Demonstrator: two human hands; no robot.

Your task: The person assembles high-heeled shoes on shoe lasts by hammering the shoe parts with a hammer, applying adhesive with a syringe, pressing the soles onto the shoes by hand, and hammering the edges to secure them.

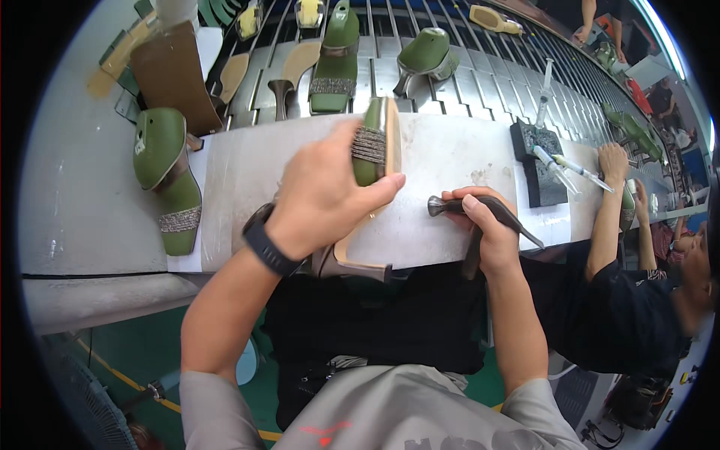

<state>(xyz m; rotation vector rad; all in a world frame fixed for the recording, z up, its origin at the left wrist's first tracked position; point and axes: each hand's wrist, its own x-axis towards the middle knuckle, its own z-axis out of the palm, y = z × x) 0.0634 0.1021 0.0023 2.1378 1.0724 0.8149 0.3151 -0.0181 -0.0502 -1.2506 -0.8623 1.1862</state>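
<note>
My left hand (pixel 322 195) is closed around a green high-heeled sandal (pixel 370 171) with a glittery strap. The sandal lies on its side on the pale work surface (pixel 431 154), toe pointing away from me and its tan sole edge facing right. Its heel end reaches over the near edge, below my wrist. To the right, my right hand (pixel 491 225) grips a dark shoemaker's hammer (pixel 436 206) close to its head, the round face toward the sandal. The hammer's handle hangs down below my fingers. A gap separates hammer and sandal.
Another green sandal (pixel 180 196) rests at the left. Beyond the work surface, a slatted conveyor (pixel 289 56) carries more sandals and tan soles. A dark block (pixel 541 180) with several syringes stands right. At far right, a co-worker's arm (pixel 606 214) reaches toward the line.
</note>
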